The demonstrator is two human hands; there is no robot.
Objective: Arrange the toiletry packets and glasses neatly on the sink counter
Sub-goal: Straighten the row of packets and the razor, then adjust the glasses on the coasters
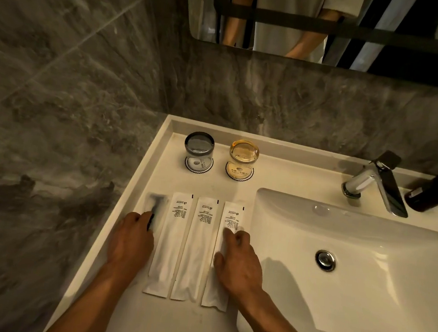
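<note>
On the white tabletop [195, 325] four packets lie near-to-far; our left hand [130, 240] presses the blurred leftmost razor packet [157, 208], our right hand [238, 262] lies flat on the rightmost packet [229, 221].

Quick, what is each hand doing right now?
Left hand: fingers on the blurry leftmost packet; grip cannot be told.
Right hand: open, pressing flat on the rightmost packet.
</note>
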